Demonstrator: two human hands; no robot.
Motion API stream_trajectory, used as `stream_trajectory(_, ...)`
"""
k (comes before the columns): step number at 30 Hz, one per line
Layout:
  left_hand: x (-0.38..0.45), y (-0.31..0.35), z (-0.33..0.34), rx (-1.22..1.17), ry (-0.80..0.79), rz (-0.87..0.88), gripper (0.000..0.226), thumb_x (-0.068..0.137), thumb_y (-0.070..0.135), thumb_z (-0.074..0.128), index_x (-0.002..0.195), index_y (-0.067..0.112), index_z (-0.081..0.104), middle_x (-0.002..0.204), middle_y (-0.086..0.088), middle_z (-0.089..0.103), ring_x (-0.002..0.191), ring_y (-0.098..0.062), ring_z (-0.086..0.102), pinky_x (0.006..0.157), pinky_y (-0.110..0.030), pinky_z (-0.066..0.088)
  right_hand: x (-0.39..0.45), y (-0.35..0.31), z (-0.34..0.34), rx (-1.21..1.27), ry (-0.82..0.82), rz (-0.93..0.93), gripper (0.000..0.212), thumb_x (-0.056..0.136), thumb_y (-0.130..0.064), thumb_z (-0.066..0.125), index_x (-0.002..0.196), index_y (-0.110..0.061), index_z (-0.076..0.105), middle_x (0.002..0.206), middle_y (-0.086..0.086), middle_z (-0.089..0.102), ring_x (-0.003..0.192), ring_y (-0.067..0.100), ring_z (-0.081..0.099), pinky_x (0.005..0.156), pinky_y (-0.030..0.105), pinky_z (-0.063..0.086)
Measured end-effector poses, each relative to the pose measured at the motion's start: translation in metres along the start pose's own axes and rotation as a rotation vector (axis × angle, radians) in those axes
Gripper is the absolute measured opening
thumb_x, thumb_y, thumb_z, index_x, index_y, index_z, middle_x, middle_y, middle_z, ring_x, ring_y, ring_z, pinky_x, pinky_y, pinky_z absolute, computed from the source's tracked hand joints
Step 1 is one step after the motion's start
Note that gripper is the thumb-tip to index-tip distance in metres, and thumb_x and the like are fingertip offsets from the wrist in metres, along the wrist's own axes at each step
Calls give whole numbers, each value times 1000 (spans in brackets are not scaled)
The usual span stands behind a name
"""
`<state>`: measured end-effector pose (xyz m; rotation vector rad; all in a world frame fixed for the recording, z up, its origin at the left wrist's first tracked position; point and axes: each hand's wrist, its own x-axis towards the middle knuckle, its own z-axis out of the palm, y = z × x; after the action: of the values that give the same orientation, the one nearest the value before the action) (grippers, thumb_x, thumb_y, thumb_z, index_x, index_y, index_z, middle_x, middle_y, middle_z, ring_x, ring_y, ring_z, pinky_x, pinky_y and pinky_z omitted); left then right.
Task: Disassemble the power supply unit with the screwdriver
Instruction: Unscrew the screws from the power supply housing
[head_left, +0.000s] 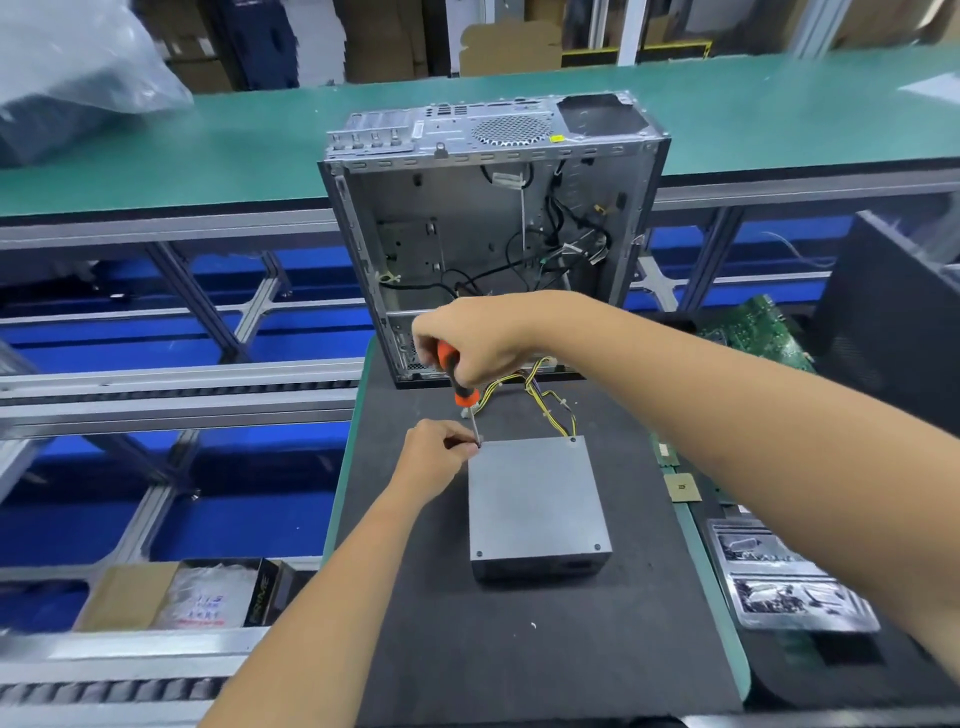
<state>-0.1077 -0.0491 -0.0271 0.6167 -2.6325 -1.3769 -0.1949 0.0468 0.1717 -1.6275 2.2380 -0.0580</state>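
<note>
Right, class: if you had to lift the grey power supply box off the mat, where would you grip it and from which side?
Probably across the two long side walls of the power supply box, coming down from above. It lies flat with its broad lid up, so the sides are free. Avoid the far end: the yellow and black wires leave there, and the screwdriver is working that corner.

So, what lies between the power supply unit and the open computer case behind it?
In the head view, a bundle of yellow and black wires runs from the power supply unit across the dark mat toward the computer case.
</note>
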Motion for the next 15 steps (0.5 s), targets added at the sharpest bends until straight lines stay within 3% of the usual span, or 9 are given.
stream_trajectory(1,-1,0,0,-16,8,-5,13,83,8,69,86,18,77,83,12,72,84,4,64,80,-13,45,-2,0,0,43,-19,-7,20,78,-7,54,97,-13,59,94,1,63,81,17,55,60,28,42)
stream_trajectory(3,-2,0,1,-23,17,-20,14,84,10,68,85,20,77,81,13,72,82,5,63,80,-13,45,-1,1,6,-9,55,46,14,84,-26,58,88,-13,56,85,2,60,76,19,54,55,28,38)
stream_trajectory(5,-3,0,1,-17,20,-36,14,85,11,68,84,23,76,78,16,70,79,6,62,75,-10,43,3,2,8,-184,167,170,38,94,-47,47,82,-12,50,79,5,53,66,21,50,50,29,30)
stream_trajectory(7,-3,1,1,-13,20,-39,15,85,12,68,83,24,75,77,18,69,78,6,62,72,-7,41,4,4,7,-163,173,149,29,98,-37,45,87,-10,48,85,8,55,68,24,51,49,29,30)
stream_trajectory(9,-3,1,0,-18,20,-30,14,84,11,68,83,22,76,79,14,71,79,6,62,74,-9,42,4,4,3,-28,51,41,9,88,-16,55,95,-12,51,90,4,60,75,21,52,53,29,35)
stream_trajectory(10,-3,2,0,-25,19,-26,13,83,11,69,84,21,76,80,12,72,81,4,63,76,-11,43,2,2,2,3,-7,16,15,82,-13,58,96,-14,53,89,1,61,77,19,53,55,28,38)
stream_trajectory(12,-3,3,0,-38,14,-34,13,84,10,69,84,20,76,83,10,73,83,1,64,78,-13,44,3,1,6,-40,21,41,17,81,-26,59,93,-14,54,84,2,60,77,20,55,56,30,41)
stream_trajectory(14,-3,3,1,-43,10,-55,13,85,11,68,83,21,76,83,9,73,83,-2,64,76,-14,43,5,1,10,-167,164,152,33,93,-45,48,92,-11,51,76,3,50,66,20,50,50,30,33)
stream_trajectory(15,-3,2,1,-42,8,-62,13,85,11,68,83,22,75,83,9,73,83,-3,64,75,-14,43,5,2,9,-205,194,202,37,97,-45,41,93,-10,51,76,4,46,62,19,46,49,30,29)
